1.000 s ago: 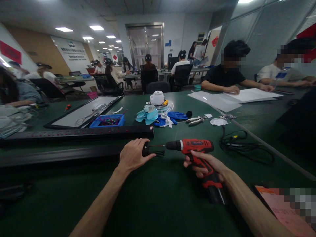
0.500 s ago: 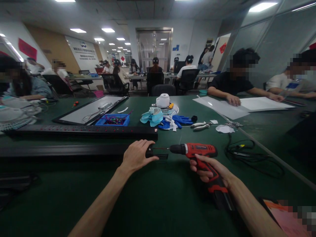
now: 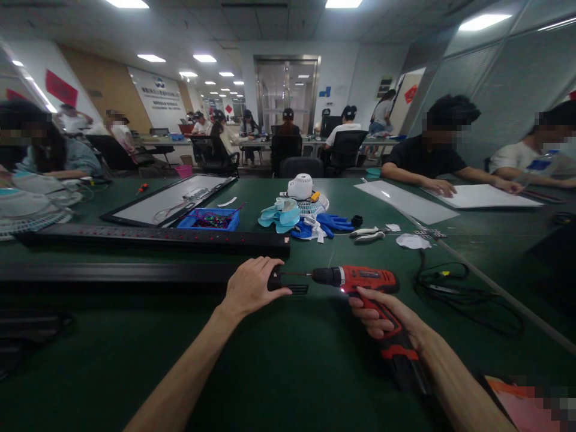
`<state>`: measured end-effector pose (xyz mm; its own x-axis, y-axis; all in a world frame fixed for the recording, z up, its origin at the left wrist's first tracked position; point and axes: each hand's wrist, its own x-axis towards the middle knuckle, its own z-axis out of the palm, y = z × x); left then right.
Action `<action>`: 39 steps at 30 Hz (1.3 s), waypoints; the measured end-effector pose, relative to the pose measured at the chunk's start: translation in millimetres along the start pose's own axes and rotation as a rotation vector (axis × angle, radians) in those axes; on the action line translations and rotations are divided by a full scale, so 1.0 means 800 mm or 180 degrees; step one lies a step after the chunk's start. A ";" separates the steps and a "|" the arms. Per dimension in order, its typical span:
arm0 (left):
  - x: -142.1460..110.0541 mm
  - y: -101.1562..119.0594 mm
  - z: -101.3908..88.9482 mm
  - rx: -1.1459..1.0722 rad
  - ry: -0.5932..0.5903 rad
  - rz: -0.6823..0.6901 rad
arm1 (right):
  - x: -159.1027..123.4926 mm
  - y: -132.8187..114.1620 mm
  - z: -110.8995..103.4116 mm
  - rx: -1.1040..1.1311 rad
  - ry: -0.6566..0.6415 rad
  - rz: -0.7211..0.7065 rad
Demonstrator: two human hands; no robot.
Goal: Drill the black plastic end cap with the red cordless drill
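Dark green and smooth, with a dull sheen, the worktop spreads under your arms, in an office with seated people, pale walls and ceiling lights. Your left hand is clamped over the right end of a long black bar, which lies flat across the left side, straight-edged and satiny; your thumb stretches along a thin, dark, slotted piece jutting from that end. Your right hand has its fingers wrapped around the grip of a red and black cordless drill, its moulded body level and a small white light glowing below the ribbed chuck. Its slender metal bit points left at the bar's end; you cannot tell whether the tip touches anything there. Behind the bar lies a second black bar, dotted with red, and just beyond it a blue plastic bin holds tangled thin wires. Further right you have translucent turquoise fan blades, a rounded white fan housing, crumpled blue fabric gloves and pale-handled pliers. Beyond the drill, a loosely coiled black cable lies near you.
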<state>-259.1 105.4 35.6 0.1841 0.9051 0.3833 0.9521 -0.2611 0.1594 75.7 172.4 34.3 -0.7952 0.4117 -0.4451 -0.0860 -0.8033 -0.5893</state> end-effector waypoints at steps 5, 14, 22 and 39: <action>0.000 0.000 -0.001 -0.0026 -0.0005 -0.0024 | 0.002 0.000 -0.003 0.0047 -0.0054 0.0009; 0.001 0.001 -0.001 -0.0015 -0.0019 -0.0022 | 0.001 0.001 -0.004 0.0039 0.0013 0.0013; 0.000 0.000 -0.001 0.0009 -0.0007 -0.0023 | 0.002 0.002 -0.004 0.0081 -0.0054 -0.0011; 0.000 -0.001 0.001 -0.0028 -0.0043 -0.0024 | 0.001 0.002 -0.004 0.0020 -0.0030 -0.0060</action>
<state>-259.8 105.9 35.1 0.1803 0.9114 0.3698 0.9512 -0.2573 0.1704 76.6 173.2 30.8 -0.7991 0.4228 -0.4274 -0.1049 -0.7981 -0.5933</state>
